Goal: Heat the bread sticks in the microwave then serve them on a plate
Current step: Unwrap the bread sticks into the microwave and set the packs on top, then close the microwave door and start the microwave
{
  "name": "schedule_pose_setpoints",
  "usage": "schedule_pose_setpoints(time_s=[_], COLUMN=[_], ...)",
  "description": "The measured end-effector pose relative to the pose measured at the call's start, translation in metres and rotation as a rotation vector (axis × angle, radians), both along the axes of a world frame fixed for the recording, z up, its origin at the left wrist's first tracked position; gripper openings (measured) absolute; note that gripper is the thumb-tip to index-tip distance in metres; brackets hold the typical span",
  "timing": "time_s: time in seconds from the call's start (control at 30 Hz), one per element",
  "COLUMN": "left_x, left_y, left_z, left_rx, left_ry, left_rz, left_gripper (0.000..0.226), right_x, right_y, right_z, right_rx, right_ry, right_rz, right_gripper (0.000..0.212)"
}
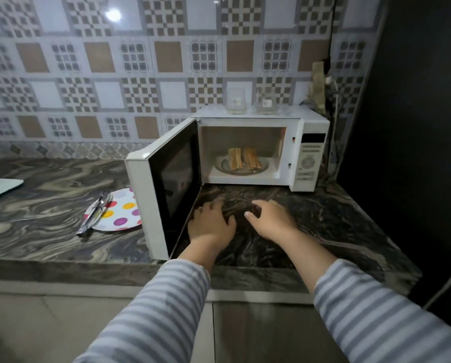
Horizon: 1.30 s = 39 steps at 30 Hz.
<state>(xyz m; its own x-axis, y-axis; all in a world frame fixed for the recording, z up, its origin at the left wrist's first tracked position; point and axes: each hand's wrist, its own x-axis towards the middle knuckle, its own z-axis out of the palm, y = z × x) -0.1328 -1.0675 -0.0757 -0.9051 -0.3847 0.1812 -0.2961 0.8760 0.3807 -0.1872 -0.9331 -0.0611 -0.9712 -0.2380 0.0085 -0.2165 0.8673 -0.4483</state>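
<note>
Bread sticks (244, 158) sit on the glass tray inside the open microwave (312, 142). Left hand (210, 223) & right hand (273, 221) hover out front, fingers loose, holding nothing, prob about to reach in. Dotted plate (119, 213) waits nearby w/ tongs (95, 212) for serving.

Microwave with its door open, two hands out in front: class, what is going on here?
A person in striped sleeves stands at a dark marble counter. The white microwave has its door swung wide open, and the bread sticks lie on the glass plate inside. The left hand and the right hand reach toward the opening with loose fingers, holding nothing. To the left, a polka-dot plate waits with metal tongs lying on it.
</note>
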Motion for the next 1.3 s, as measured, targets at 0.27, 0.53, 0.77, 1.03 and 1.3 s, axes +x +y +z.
schedule_pose_setpoints(time_s=[0.27,0.53,0.77,1.03,1.3], left_x=[0.1,0.142,0.105,0.064,0.057], left_y=[-0.064,-0.172,-0.214,-0.209,-0.184], left_z=[-0.043,-0.015,0.042,0.041,0.019], left_rx=[0.057,0.109,0.153,0.251,0.226], left_ry=[-0.1,0.018,0.349,0.342,0.426], left_rz=[-0.138,-0.062,-0.098,-0.27,-0.332], left_gripper=[0.035,0.035,0.057,0.057,0.053], right_x=[0.105,0.168,0.164,0.133,0.119], right_y=[-0.048,-0.126,-0.19,-0.228,-0.196], right_z=[-0.034,0.015,0.105,0.113,0.094], right_rx=[0.015,0.017,0.031,0.195,0.206], right_ry=[-0.029,0.078,0.426,0.522,0.594], right_rz=[-0.144,-0.057,-0.018,0.029,0.003], right_gripper=[0.033,0.039,0.046,0.05,0.05])
